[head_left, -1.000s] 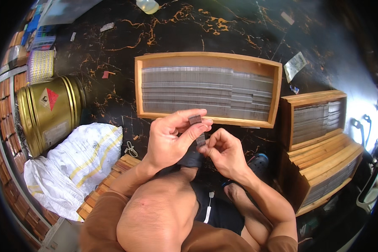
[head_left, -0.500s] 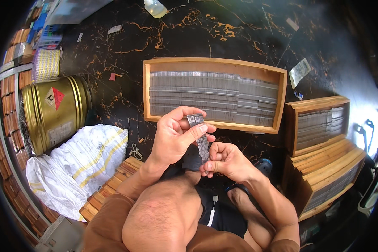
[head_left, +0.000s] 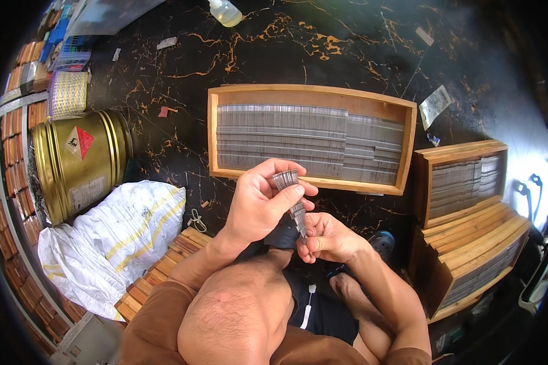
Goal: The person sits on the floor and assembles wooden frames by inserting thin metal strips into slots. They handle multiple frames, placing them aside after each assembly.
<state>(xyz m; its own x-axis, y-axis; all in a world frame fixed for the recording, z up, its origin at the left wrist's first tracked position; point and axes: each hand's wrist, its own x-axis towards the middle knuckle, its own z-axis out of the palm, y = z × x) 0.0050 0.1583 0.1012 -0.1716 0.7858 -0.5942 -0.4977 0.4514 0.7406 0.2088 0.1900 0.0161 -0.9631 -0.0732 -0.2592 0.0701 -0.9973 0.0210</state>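
Note:
A bundle of thin grey strips [head_left: 285, 179], fanned like a small stack of slips, is pinched between the thumb and fingers of my left hand [head_left: 259, 198]. Its lower end narrows to a point, where my right hand [head_left: 330, 238] has its fingertips closed on it. The exact kind of the strips is too small to tell. Just beyond my hands lies a shallow wooden tray [head_left: 310, 91], where similar thin grey pieces [head_left: 280, 137] stand packed in long rows. My left fingers are close to the tray's near edge.
More wooden trays of grey pieces [head_left: 466, 185] are stacked at the right. On the left are a gold metal drum [head_left: 82, 161], a white woven sack [head_left: 119, 231] and slatted wood [head_left: 164, 267]. A plastic bottle [head_left: 225, 12] and paper scraps [head_left: 435, 106] lie on the dark marbled floor.
Both hands have shifted slightly toward the right, and the left one has come a little nearer to me. The bundle's upper end now spreads wider and its lower part shows less.

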